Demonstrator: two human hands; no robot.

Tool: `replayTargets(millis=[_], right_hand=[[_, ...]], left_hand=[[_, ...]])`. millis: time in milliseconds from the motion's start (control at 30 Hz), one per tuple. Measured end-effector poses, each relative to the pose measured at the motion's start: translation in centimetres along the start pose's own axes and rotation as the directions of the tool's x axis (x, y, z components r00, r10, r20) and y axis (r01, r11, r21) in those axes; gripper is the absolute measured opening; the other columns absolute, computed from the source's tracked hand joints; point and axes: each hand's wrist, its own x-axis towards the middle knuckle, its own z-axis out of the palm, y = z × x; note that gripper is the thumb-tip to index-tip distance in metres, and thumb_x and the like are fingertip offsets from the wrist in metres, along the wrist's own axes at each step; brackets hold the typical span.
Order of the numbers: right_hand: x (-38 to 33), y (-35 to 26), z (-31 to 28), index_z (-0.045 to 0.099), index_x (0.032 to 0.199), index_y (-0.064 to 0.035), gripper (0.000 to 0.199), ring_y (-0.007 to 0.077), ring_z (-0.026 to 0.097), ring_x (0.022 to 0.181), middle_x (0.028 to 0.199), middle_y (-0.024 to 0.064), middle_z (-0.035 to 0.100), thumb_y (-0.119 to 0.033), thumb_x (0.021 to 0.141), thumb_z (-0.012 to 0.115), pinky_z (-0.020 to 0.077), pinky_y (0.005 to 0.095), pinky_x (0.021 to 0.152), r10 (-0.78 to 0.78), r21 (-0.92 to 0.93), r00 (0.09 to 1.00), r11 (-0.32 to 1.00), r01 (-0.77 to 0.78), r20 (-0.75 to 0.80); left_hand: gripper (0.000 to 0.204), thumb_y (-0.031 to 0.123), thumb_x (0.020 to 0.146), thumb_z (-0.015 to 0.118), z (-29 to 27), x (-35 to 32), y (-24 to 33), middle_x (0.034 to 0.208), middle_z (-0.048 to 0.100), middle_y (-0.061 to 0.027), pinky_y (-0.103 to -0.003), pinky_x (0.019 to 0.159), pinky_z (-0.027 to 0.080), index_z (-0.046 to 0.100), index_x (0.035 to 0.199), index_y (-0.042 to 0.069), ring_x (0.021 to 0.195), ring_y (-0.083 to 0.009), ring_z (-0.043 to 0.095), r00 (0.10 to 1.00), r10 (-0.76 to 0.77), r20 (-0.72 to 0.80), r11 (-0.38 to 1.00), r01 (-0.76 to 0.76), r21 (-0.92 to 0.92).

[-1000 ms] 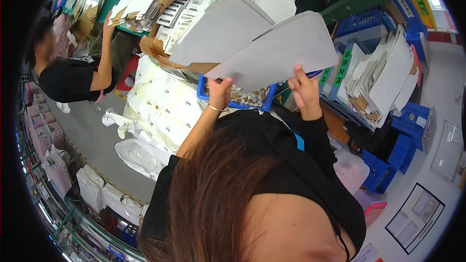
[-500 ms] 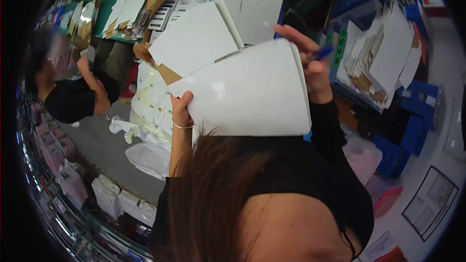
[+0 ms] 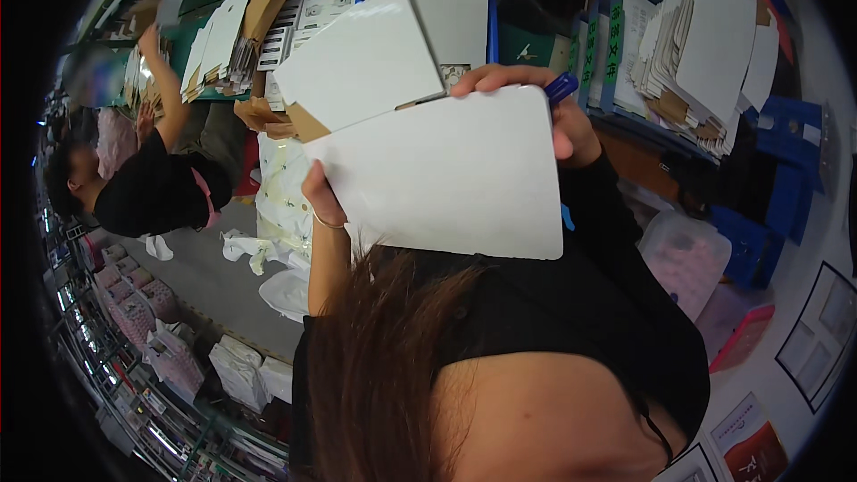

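Observation:
I hold a large white flat cardboard sheet (image 3: 446,178) up in front of me with both hands. My left hand (image 3: 320,195) grips its left edge, a thin bracelet on the wrist. My right hand (image 3: 540,103) grips the top right corner, and a small blue object (image 3: 562,85) sticks out by its fingers. A second white folded sheet (image 3: 361,62) with a brown cardboard underside stands just behind the held one. My hair and black sleeves fill the lower part of the view.
Another person in a black top (image 3: 147,187) reaches toward stacks of white card (image 3: 214,45) on a green table at the left. Shelves with stacked card blanks (image 3: 705,45) and blue bins (image 3: 786,178) stand at the right. White bags (image 3: 268,259) lie on the grey floor.
The white sheet has come down and closer to me, turning from tilted to nearly flat-on. My left hand slid to its left edge and my right hand to the top corner.

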Motion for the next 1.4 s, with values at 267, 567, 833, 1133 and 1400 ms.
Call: replayTargets(millis=[267,567,833,1133,1400], right_hand=[[-1.7,-1.3,0.1,0.054,0.113,-0.0082,0.081,0.0307,0.047,0.109,0.118,0.016,0.051,-0.04,0.044,0.081,0.0314,0.0439,0.098,0.083,0.132,0.993,0.989,-0.071,-0.087],[-3.6,-1.1,-1.3,0.042,0.122,-0.0091,0.083,0.0305,0.034,0.122,0.128,0.0154,0.04,-0.037,0.054,0.08,0.0244,0.0478,0.102,0.092,0.188,0.994,0.977,-0.101,0.059],[-3.6,-2.2,-0.4,0.04,0.124,-0.0083,0.084,0.0308,0.032,0.123,0.129,0.0162,0.039,-0.042,0.056,0.076,0.0253,0.0474,0.102,0.053,0.003,0.998,0.999,-0.053,0.039],[-3.2,-2.9,1.4,0.05,0.117,-0.0043,0.09,0.0321,0.041,0.117,0.122,0.0179,0.048,-0.052,0.045,0.077,0.0285,0.0457,0.1,0.091,-0.007,0.971,0.996,-0.094,-0.221],[-3.7,-2.5,1.8,0.052,0.114,-0.006,0.083,0.0312,0.041,0.117,0.121,0.0163,0.049,-0.048,0.048,0.079,0.0303,0.0445,0.098,0.102,0.04,0.97,0.995,-0.095,-0.219]], left_hand=[[0.06,0.048,0.083,0.042,-0.2,0.0,1.8,0.112,0.054,-0.017,-0.034,0.08,0.044,0.047,0.118,0.0,0.091,-0.0247,0.056,0.995,-0.057,-0.087,0.985,0.071,0.158],[0.051,0.027,0.083,0.044,-2.1,-4.6,-0.8,0.111,0.055,-0.0152,-0.03,0.08,0.043,0.039,0.125,-0.002,0.091,-0.0215,0.055,0.969,-0.098,0.227,0.995,0.092,0.039],[0.061,0.013,0.074,0.055,3.9,-4.4,1.9,0.109,0.054,-0.0145,-0.024,0.077,0.043,0.032,0.128,-0.003,0.089,-0.0188,0.054,0.982,-0.185,-0.048,0.913,0.19,0.362],[0.064,0.011,0.067,0.065,2.1,-3.3,1.4,0.106,0.055,-0.0152,-0.024,0.073,0.044,0.037,0.123,-0.003,0.086,-0.0189,0.055,0.981,-0.132,0.144,0.941,0.078,0.33],[0.061,0.011,0.064,0.068,-0.4,-1.9,-1.7,0.103,0.057,-0.0152,-0.024,0.071,0.045,0.041,0.117,-0.002,0.081,-0.0195,0.057,0.962,-0.19,0.196,0.948,0.129,0.29]])
